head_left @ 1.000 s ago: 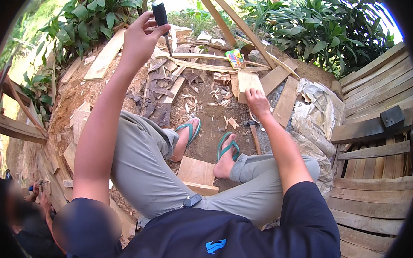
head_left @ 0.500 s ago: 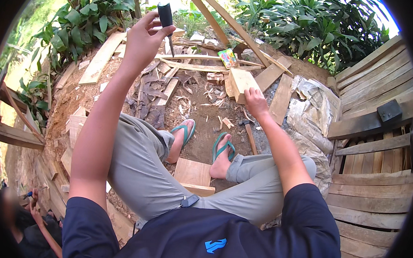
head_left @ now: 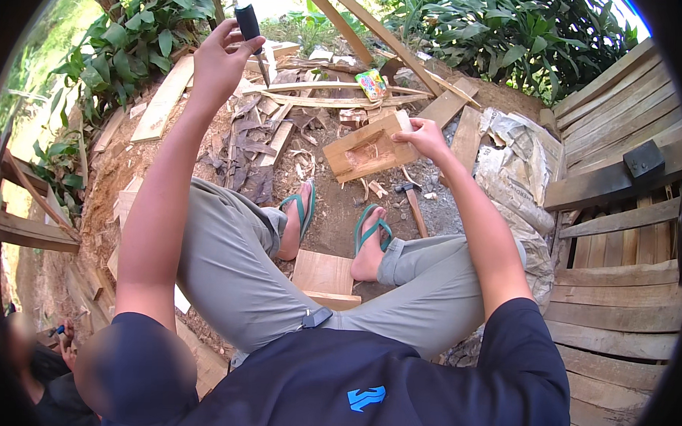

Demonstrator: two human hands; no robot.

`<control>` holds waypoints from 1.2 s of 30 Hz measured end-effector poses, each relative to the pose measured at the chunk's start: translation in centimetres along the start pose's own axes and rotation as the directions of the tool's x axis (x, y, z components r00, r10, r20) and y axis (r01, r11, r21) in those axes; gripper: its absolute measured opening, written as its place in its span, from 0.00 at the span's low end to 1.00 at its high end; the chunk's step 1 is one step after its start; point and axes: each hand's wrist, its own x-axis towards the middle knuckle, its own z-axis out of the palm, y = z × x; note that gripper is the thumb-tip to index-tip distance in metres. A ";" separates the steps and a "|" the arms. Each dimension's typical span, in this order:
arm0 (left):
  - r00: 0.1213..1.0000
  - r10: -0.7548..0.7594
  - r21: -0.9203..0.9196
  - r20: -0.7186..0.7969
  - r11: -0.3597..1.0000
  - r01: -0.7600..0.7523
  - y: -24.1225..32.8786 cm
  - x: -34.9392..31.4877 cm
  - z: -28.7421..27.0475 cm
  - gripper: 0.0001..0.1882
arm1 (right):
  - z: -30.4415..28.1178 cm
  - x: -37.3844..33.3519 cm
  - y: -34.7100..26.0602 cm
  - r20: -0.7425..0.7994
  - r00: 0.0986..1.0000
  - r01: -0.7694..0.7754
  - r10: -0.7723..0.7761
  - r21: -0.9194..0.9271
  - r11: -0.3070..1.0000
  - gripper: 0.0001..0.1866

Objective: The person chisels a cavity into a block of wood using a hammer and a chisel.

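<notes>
Pale wood meets our right hand (head_left: 426, 139) in the head view: thumb and fingers are closed on the right end of a thick block (head_left: 339, 160), whose broad face tilts up toward us. The recess (head_left: 368, 152) in that face stops short of the block's edges, leaving a rim of wood round it. The block is in front of us, beyond our green sandals (head_left: 311, 204); from this height we cannot quite tell whether its lower edge touches the ground.

Our left hand (head_left: 220, 61), raised and reaching forward, pinches the black handle of a slim tool (head_left: 247, 25) between thumb and fingertips, the shaft pointing down. Open air separates its tip from the block's left end, and our two hands stand well apart.

Room around the block varies by side. Toward us, a strip of dirt (head_left: 339, 222) runs between the sandals, with shavings (head_left: 376, 189) at its far end. A hammer (head_left: 415, 207) lies near the right sandal, narrowing that side. Past the block, a bright packet (head_left: 372, 85) and loose boards crowd close. Farther right, a crumpled sack (head_left: 511, 156) reaches the edge of a slatted wooden bench (head_left: 613, 331).
</notes>
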 end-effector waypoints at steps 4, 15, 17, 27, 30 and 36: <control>0.998 0.055 0.006 -0.029 0.998 -0.055 -0.8 -0.2 -0.1 0.21 | 3.3 -1.9 -0.9 0.164 0.984 -0.051 0.066 -0.094 0.994 0.31; 0.999 0.041 -0.034 -0.019 0.999 -0.041 -0.9 -0.1 -0.4 0.20 | 10.7 3.9 3.4 0.683 0.725 -0.043 0.088 -0.083 0.996 0.39; 0.999 0.047 -0.029 -0.007 0.998 -0.048 -1.5 0.0 -0.8 0.20 | 12.9 4.6 4.5 0.751 0.638 -0.170 0.166 -0.073 0.983 0.35; 0.999 0.039 0.073 0.015 0.997 -0.040 1.3 -0.8 1.4 0.20 | 22.2 -1.8 8.1 0.426 0.897 0.313 -0.115 -0.431 0.846 0.21; 0.996 0.082 -0.009 0.038 0.997 -0.082 1.7 -0.8 2.4 0.19 | 23.3 -3.9 7.3 0.482 0.870 0.403 -0.100 -0.581 0.708 0.25; 0.990 0.123 -0.043 0.064 0.992 -0.121 1.9 -1.0 3.3 0.20 | 25.1 -5.4 6.6 0.429 0.903 0.368 -0.024 -0.743 0.559 0.28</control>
